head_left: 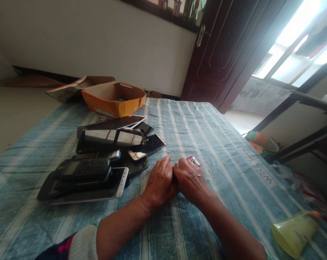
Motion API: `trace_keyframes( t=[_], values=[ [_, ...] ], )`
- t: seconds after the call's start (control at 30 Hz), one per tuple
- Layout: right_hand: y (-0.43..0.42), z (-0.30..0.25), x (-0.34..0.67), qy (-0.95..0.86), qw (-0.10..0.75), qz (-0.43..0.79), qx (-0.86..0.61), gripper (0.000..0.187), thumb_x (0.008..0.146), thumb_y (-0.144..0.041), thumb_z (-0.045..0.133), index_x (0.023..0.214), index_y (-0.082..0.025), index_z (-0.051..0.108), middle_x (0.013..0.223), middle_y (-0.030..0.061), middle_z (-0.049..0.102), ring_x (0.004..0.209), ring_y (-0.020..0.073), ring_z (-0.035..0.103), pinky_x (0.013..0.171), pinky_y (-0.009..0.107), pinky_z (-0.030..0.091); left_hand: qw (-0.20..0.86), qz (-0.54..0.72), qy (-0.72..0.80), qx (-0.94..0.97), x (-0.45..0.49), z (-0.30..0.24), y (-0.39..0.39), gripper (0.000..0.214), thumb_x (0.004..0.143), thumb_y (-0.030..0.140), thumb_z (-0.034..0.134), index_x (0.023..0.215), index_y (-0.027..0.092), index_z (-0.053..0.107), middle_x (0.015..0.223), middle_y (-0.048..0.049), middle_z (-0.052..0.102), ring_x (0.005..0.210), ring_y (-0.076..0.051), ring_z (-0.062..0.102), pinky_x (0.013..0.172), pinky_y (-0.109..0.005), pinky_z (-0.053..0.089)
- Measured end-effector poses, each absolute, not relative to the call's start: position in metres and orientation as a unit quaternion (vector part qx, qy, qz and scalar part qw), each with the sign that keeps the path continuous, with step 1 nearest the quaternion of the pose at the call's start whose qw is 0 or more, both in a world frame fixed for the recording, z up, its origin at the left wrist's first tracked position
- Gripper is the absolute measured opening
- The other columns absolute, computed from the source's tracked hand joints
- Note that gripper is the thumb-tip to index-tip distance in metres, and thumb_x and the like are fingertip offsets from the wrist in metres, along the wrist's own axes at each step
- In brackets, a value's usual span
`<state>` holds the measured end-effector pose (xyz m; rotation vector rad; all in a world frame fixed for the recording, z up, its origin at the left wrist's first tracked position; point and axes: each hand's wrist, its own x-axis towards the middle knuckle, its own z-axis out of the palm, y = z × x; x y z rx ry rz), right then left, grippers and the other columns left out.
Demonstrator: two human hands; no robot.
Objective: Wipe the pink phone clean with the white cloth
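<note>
My left hand [161,179] and my right hand [192,179] are close together low over the striped cloth, fingers curled inward. Between them only a small dark patch shows, so what they grip is mostly hidden. Just past my right hand's knuckles sticks out the end of a small pink-edged device [193,161]. I cannot tell whether it is in the hand or lies behind it. Left of my hands is a loose pile of phones: a gold-edged smartphone [147,146] nearest, a white-edged smartphone [122,183] in front, and a black keypad handset [83,169] lying on top.
An open orange cardboard box [114,104] stands behind the pile, its lid [80,86] beside it. The blue striped cloth [220,151] covers the surface. A yellow translucent cup [295,231] lies tilted at the front right. A dark red door [220,54] is at the back.
</note>
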<state>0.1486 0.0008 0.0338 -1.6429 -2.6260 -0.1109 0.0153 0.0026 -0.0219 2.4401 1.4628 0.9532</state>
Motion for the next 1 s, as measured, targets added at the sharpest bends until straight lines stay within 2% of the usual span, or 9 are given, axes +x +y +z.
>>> trace_keyframes(
  t=[0.13, 0.23, 0.33, 0.43, 0.53, 0.8, 1.0],
  values=[
    [0.009, 0.036, 0.158, -0.818, -0.004, -0.048, -0.574, 0.02, 0.093, -0.016, 0.049, 0.086, -0.019, 0.067, 0.093, 0.007, 0.059, 0.083, 0.018, 0.055, 0.063, 0.027, 0.035, 0.062, 0.311, 0.495, 0.809, 0.017, -0.024, 0.003, 0.048, 0.076, 0.046, 0.067, 0.103, 0.007, 0.058, 0.124, -0.0272, 0.056, 0.113, -0.037, 0.056, 0.095, -0.052, 0.049],
    [0.012, 0.036, 0.161, -0.793, -0.01, -0.048, -0.607, 0.021, 0.092, -0.014, 0.048, 0.085, -0.019, 0.067, 0.095, 0.0069, 0.059, 0.082, 0.0179, 0.056, 0.059, 0.027, 0.034, 0.054, 0.309, 0.5, 0.807, 0.017, -0.026, 0.003, 0.054, 0.075, 0.048, 0.068, 0.107, 0.006, 0.057, 0.126, -0.027, 0.055, 0.116, -0.038, 0.054, 0.096, -0.053, 0.048],
    [0.007, 0.034, 0.156, -0.816, 0.011, -0.044, -0.576, 0.018, 0.092, -0.015, 0.051, 0.084, -0.019, 0.067, 0.092, 0.0062, 0.06, 0.083, 0.0184, 0.055, 0.061, 0.028, 0.034, 0.056, 0.313, 0.491, 0.811, 0.016, -0.026, 0.003, 0.045, 0.077, 0.044, 0.064, 0.104, 0.008, 0.057, 0.124, -0.025, 0.056, 0.113, -0.036, 0.055, 0.095, -0.053, 0.049],
    [-0.001, 0.032, 0.147, -0.845, 0.033, -0.041, -0.532, 0.016, 0.091, -0.016, 0.053, 0.089, -0.019, 0.068, 0.09, 0.0065, 0.06, 0.082, 0.0184, 0.055, 0.063, 0.029, 0.035, 0.058, 0.321, 0.485, 0.811, 0.016, -0.023, 0.003, 0.031, 0.079, 0.029, 0.056, 0.102, 0.009, 0.057, 0.121, -0.0234, 0.058, 0.11, -0.034, 0.057, 0.094, -0.051, 0.05],
    [-0.006, 0.033, 0.144, -0.851, 0.034, -0.035, -0.523, 0.016, 0.091, -0.015, 0.052, 0.093, -0.018, 0.068, 0.09, 0.0068, 0.06, 0.081, 0.0182, 0.055, 0.063, 0.029, 0.035, 0.059, 0.322, 0.489, 0.808, 0.015, -0.022, 0.003, 0.029, 0.077, 0.022, 0.051, 0.101, 0.007, 0.058, 0.119, -0.0249, 0.058, 0.11, -0.034, 0.057, 0.095, -0.05, 0.05],
    [-0.029, 0.035, 0.164, -0.841, 0.026, -0.004, -0.54, 0.021, 0.089, -0.008, 0.05, 0.092, -0.019, 0.068, 0.09, 0.0058, 0.061, 0.079, 0.0175, 0.055, 0.062, 0.028, 0.033, 0.064, 0.309, 0.51, 0.8, 0.019, -0.024, 0.003, 0.041, 0.07, 0.033, 0.065, 0.104, 0.011, 0.057, 0.126, -0.0225, 0.056, 0.116, -0.036, 0.054, 0.099, -0.052, 0.046],
    [-0.011, 0.042, 0.151, -0.828, -0.004, 0.01, -0.56, 0.021, 0.091, -0.013, 0.048, 0.093, -0.018, 0.068, 0.096, 0.0081, 0.061, 0.085, 0.0191, 0.057, 0.063, 0.028, 0.036, 0.065, 0.294, 0.495, 0.815, 0.017, -0.02, 0.004, 0.037, 0.073, 0.036, 0.064, 0.098, 0.01, 0.059, 0.122, -0.0242, 0.057, 0.11, -0.037, 0.056, 0.094, -0.051, 0.049]
  ],
)
